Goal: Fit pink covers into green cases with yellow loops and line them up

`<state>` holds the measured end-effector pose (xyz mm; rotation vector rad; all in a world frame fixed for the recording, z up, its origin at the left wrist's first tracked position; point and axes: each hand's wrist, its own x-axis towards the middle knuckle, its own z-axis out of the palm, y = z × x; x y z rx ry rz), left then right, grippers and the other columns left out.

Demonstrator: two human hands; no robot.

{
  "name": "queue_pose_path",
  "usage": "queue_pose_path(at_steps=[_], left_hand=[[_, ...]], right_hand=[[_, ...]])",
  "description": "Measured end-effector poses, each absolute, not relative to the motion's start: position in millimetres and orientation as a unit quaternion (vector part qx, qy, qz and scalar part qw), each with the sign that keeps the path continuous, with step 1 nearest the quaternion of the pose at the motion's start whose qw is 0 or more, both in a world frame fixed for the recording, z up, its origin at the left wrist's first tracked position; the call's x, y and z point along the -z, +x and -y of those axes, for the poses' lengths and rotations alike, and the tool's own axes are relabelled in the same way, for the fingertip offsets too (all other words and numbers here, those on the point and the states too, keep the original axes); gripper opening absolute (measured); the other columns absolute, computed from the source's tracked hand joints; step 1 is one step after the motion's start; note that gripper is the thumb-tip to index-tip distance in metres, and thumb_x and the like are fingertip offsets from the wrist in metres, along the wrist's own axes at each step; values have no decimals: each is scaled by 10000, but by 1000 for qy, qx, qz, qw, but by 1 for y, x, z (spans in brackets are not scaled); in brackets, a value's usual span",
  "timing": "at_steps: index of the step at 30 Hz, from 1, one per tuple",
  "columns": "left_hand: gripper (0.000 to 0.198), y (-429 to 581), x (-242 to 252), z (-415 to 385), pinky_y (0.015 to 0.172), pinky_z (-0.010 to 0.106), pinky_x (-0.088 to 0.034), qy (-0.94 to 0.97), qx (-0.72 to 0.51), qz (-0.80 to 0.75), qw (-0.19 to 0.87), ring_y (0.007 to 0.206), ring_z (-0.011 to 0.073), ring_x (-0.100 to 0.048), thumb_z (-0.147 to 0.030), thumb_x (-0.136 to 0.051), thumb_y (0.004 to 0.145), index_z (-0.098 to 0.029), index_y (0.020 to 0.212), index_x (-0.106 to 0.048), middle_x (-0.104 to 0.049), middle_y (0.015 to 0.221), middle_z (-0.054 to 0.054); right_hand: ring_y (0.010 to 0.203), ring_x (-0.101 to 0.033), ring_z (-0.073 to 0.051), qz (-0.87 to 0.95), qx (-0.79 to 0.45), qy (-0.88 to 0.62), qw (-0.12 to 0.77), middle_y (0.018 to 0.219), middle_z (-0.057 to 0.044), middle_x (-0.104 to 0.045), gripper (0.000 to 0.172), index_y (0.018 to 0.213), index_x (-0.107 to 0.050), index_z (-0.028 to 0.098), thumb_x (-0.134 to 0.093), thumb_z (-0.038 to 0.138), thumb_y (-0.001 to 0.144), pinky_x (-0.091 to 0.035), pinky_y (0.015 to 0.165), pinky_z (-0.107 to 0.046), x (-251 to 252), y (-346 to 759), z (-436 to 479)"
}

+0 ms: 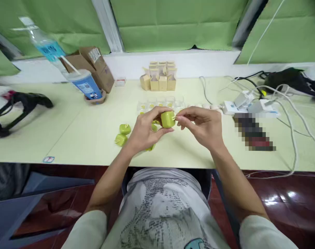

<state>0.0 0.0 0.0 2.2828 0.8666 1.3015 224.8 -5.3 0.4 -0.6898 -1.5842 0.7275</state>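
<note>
My left hand (148,129) is closed around a glossy yellow-green rounded block (168,119), gripped between thumb and fingers above the table. From the block's right side sticks a short pale wick-like strand (174,118). The thumb and forefinger of my right hand (202,123) pinch this strand. Left of my left hand lie two similar green pieces, one upper piece (125,129) and one lower piece (121,140), each with a pale strand. More green pieces are partly hidden under my left hand. Behind the hands stands a row of clear plastic cups (161,102) with yellow marks.
Small open kraft boxes (159,76) stand by the wall. At left are a blue drink cup (87,84), a bottle (45,46) and a cardboard box (103,71). A power strip (230,108), cables and a blurred dark object (253,131) lie at right.
</note>
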Motion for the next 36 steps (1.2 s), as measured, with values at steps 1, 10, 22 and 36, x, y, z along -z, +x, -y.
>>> queue_pose_path(at_steps=[1, 10, 22, 36], left_hand=[[495, -1, -1, 2, 926, 300, -663, 822, -454, -307, 155, 1072, 207, -803, -348, -912, 930, -201, 1363, -724, -826, 1239, 77], [464, 1, -2, 3, 1035, 401, -652, 846, -434, -303, 60, 1217, 248, -774, -190, -821, 972, -205, 1421, -706, -807, 1341, 105], [440, -2, 3, -7, 1080, 424, -630, 846, -436, -300, 56, 1252, 253, -739, -280, -815, 999, -253, 1426, -714, -754, 1357, 97], [369, 9, -1, -3, 1071, 465, -588, 829, -474, -297, 28, 1186, 257, -668, -336, -834, 996, -275, 1351, -757, -798, 1201, 48]], right_hand=[[683, -729, -119, 693, -302, -302, 581, 862, 5, -821, 108, 970, -880, 231, -937, 310, 923, -620, 631, -254, 0, 226, 5], [693, -721, -128, 670, -357, -285, 586, 853, -11, -804, 199, 938, -851, 217, -922, 402, 935, -613, 611, -267, 4, 224, -1], [650, -686, -112, 634, -447, -264, 574, 805, -16, -805, 251, 876, -880, 226, -1020, 424, 811, -590, 589, -255, 9, 222, -13], [1022, -760, -190, 549, -627, -248, 493, 1144, -26, -785, 547, 1197, -771, 282, -1047, 474, 765, -715, 823, -336, 10, 226, -16]])
